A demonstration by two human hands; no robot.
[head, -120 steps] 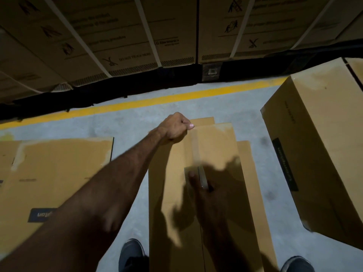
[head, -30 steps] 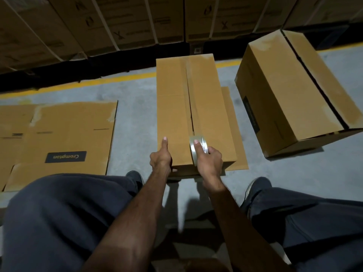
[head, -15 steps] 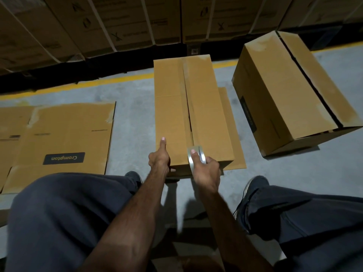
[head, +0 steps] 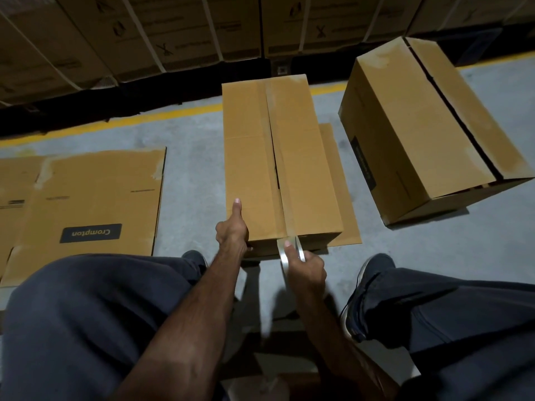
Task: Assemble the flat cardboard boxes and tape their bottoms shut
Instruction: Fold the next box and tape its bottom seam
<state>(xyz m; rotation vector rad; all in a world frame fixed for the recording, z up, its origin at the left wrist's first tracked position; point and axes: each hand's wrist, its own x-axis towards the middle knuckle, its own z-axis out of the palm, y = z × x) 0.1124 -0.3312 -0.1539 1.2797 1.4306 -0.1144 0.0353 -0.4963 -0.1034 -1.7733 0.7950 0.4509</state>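
Head view shows you seated over the middle box (head: 278,166), which lies on the concrete floor (head: 191,180) on a flat sheet of cardboard (head: 344,204) with its closed flaps turned up. A strip of clear tape (head: 275,146) runs along the centre seam from the far edge to the near edge, so this bottom looks almost sealed. Your left hand (head: 233,231) braces the near left corner, thumb laid flat on the top panel and the other fingers curled over the edge. Your right hand (head: 304,263) grips the tape roll (head: 289,250) just past the near edge, fingers wrapped round it. What seems left here is carrying the tape down the near face, cutting it and pressing it flat. To your right a second erected box (head: 428,134) stands well apart, with a dark gap along its seam; I cannot tell whether it is taped. To your left the flattened Crompton boxes (head: 95,198) are not yet assembled.
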